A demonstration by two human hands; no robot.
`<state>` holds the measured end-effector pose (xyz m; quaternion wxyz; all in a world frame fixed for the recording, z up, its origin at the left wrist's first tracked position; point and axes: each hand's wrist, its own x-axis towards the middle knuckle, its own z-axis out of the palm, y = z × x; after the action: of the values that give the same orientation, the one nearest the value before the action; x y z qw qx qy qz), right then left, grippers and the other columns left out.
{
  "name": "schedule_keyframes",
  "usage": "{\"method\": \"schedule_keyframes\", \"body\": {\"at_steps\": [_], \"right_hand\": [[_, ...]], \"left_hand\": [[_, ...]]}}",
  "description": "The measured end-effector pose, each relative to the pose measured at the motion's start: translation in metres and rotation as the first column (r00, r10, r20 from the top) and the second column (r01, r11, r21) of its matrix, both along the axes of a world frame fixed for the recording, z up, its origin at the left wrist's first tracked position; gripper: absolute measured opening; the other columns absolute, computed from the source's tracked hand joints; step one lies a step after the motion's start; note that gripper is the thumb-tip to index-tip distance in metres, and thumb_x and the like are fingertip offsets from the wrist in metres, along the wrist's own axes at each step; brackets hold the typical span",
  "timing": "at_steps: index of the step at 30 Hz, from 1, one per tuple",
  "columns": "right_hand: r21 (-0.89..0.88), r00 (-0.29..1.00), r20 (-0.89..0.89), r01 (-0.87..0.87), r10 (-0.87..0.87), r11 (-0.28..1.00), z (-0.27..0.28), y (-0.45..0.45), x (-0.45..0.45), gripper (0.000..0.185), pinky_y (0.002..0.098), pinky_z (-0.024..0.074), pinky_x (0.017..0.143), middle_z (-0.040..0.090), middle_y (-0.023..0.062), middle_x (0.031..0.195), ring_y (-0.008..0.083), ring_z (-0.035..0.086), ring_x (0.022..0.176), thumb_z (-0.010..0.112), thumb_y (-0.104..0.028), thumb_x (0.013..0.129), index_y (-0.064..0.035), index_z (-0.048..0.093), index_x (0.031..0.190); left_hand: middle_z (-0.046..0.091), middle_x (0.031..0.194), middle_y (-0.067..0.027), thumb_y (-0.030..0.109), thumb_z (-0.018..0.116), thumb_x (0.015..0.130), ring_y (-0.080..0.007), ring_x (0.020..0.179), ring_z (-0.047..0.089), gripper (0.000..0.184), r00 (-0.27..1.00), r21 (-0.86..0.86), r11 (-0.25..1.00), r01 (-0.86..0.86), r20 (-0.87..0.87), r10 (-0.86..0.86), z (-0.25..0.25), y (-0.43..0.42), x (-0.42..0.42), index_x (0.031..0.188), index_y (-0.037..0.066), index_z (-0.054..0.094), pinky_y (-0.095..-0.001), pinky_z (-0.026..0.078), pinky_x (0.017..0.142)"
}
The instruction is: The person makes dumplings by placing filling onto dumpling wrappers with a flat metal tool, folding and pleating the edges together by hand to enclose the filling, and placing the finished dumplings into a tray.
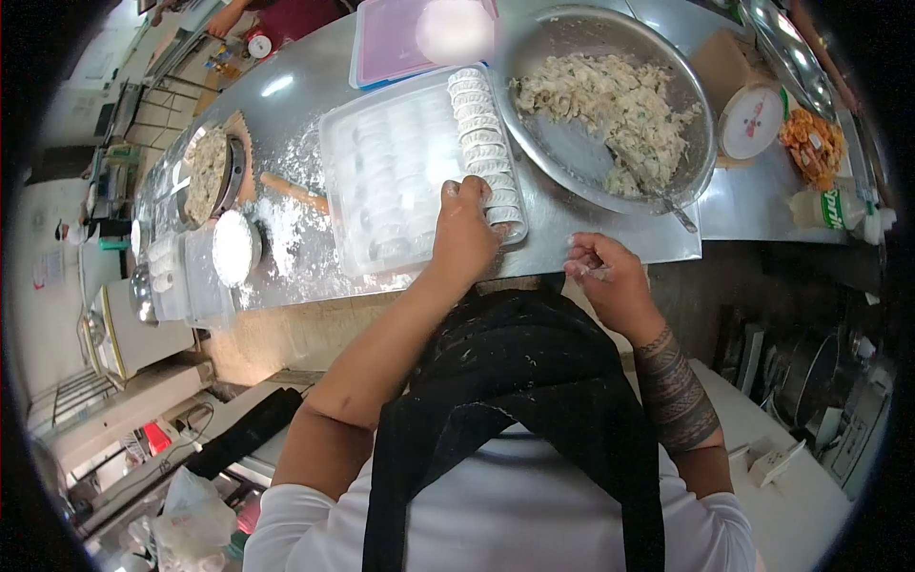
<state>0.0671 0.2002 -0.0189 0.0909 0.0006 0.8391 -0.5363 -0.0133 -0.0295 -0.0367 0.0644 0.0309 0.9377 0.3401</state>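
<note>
A long column of white pleated dumplings (479, 124) lies along the right side of a translucent plastic tray (334, 191). My left hand (465, 234) is over the near end of that column, its fingers closed around a dumpling at the tray's right side; the fingers partly hide it. My right hand (610, 281) hovers by the table's front edge, below the steel bowl, fingers loosely curled and apart, with flour on them and nothing visible held. The large steel bowl (538, 143) holds a pale filling (610, 100) flecked with green, and a spoon (679, 217) rests in it.
Flour is scattered around a rolling pin (294, 193) left of the tray. Farther left are a round pan of filling (205, 176) and a white round container (235, 248). A pink-lidded box (419, 43) stands behind; a scale (751, 121) and Sprite bottle (829, 210) are right.
</note>
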Motion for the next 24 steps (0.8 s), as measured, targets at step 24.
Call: {"method": "schedule_keyframes", "body": {"at_steps": [24], "right_hand": [[0.002, 0.813, -0.057, -0.580, 0.580, 0.814, 0.021, -0.042, -0.020, 0.031, 0.0347, 0.0546, 0.078, 0.069, 0.0133, 0.097, 0.0235, 0.067, 0.084, 0.075, -0.012, 0.090, -0.0011, 0.066, 0.118]], "left_hand": [[0.061, 0.128, -0.0167, 0.008, 0.079, 0.083, -0.0249, 0.100, 0.063, 0.073, 0.895, 0.098, 0.890, -0.446, 0.025, 0.446, 0.060, -0.099, 0.080, 0.148, 0.010, 0.046, -0.0372, 0.055, 0.086]]}}
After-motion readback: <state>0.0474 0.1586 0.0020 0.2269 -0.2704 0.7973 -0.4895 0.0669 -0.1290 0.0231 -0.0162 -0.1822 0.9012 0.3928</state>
